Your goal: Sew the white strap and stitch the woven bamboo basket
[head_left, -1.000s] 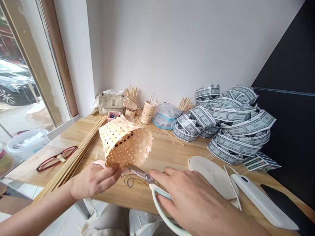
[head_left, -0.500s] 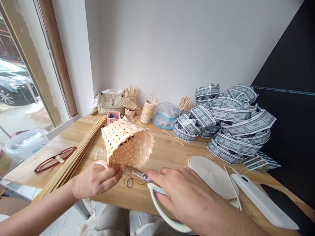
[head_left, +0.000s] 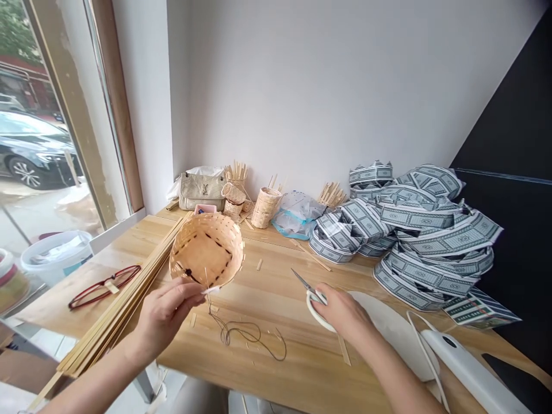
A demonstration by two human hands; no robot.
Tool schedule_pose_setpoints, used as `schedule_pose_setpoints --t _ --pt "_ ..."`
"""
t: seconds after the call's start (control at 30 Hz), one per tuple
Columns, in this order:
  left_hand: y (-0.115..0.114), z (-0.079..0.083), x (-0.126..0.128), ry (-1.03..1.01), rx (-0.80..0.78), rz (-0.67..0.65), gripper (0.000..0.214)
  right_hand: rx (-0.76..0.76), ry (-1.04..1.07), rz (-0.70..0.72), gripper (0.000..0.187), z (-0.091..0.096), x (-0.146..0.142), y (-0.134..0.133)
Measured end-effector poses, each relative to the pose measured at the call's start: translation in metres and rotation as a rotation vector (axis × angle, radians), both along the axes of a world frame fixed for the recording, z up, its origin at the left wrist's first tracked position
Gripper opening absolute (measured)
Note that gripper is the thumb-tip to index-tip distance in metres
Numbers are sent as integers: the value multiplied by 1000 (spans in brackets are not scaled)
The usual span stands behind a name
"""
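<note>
Okay, nearest first. Our left hand (head_left: pixel 170 316) is curled around the rim of a woven bamboo basket (head_left: pixel 207 253), fingers closed on it, holding it up just above the table. We're looking almost straight into the basket's mouth: its long axis points up toward the camera, with a slight tilt, and dark stitches show on the inside. A thin dark cord (head_left: pixel 245 333) seems to run from the rim near our fingers down to a loose loop on the tabletop.

Our right hand (head_left: pixel 342 313) is closed around the white-handled scissors (head_left: pixel 314 302), resting low over the table, well apart from the basket. The blades are together and point up and left.

Just beside that hand lies a pale oval board (head_left: pixel 388 328), with a white power bank (head_left: pixel 466 362) beyond it to the right. On our left are a bundle of bamboo strips (head_left: pixel 125 305) and red glasses (head_left: pixel 103 286). We have a white plastic tub (head_left: pixel 56 259) by the window.

Farther back along the wall: a beige quilted handbag (head_left: pixel 202 191), a woven bamboo cylinder (head_left: pixel 266 207), a clear plastic bag (head_left: pixel 297 215) and a heap of printed paper bands (head_left: pixel 414 230).
</note>
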State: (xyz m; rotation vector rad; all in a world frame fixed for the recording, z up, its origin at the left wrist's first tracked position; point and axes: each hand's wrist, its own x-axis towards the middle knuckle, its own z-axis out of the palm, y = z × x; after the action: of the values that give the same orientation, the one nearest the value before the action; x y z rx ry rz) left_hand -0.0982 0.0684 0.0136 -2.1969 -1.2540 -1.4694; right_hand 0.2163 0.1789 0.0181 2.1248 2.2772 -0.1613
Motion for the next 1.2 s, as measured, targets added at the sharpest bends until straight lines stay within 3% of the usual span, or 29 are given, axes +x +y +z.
schedule_pose_setpoints --t 0.13,0.23,0.3,0.37,0.5,0.57,0.6,0.77,0.9,0.97,1.07,1.13,1.2 --pt "-2 8 13 -267 -182 -89 11 -1 -15 8 14 -34 0 21" --pt "-2 12 19 -428 -293 -162 12 13 3 56 12 -39 -1 22" --pt "0 14 22 -493 -332 -204 12 43 36 90 10 -28 -5 16" --pt "3 15 25 -467 -327 -218 12 104 94 130 16 -4 -15 3" --pt "9 12 33 -201 -156 -159 13 238 308 311 24 58 -52 -40" --pt "12 8 37 -43 -33 -112 12 216 592 490 20 81 -74 -58" --pt "12 6 39 34 16 -94 13 186 636 535 19 88 -83 -65" --pt "10 1 42 303 74 -98 26 47 528 549 19 93 -110 -69" --pt "5 6 40 382 41 -121 26 104 560 554 20 91 -110 -67" --pt "4 8 40 410 45 -148 28 224 740 533 19 93 -104 -68" --pt "7 11 38 367 48 -187 26 346 1170 506 14 100 -92 -74" --pt "10 14 37 260 25 -208 20 259 1473 512 12 104 -84 -80" --pt "12 17 36 137 -32 -233 16 81 1716 474 15 107 -76 -86"
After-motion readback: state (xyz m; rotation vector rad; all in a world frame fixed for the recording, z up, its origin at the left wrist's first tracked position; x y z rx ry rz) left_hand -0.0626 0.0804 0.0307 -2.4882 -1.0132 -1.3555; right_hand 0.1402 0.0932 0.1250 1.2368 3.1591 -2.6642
